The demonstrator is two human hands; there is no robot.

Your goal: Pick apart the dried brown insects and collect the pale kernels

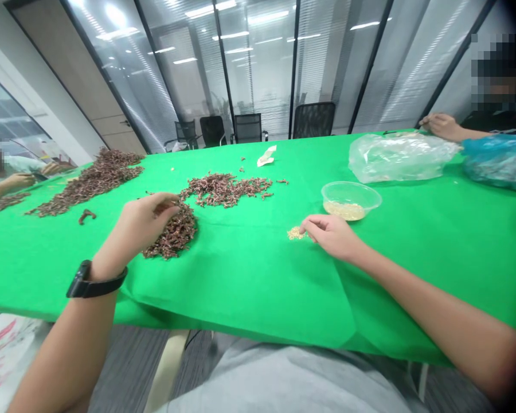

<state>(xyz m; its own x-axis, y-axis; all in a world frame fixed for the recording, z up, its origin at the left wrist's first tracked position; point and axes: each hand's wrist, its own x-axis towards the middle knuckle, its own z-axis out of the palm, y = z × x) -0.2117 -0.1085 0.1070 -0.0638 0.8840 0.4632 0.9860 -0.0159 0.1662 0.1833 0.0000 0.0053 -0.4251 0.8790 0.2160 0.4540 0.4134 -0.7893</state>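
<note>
Left grip (152,218) is curling over a brown heap (176,238), hold unclear; right grip (331,236) is resting half-open beside a pale pile (295,233), plastic bowl (372,198) part-filled.

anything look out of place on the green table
A small patch of pale grains lies loose on the green cloth, outside the plastic bowl, beside the right hand. A curled brown piece sits alone, apart from the heaps, and a paper scrap lies near the far edge.
</note>
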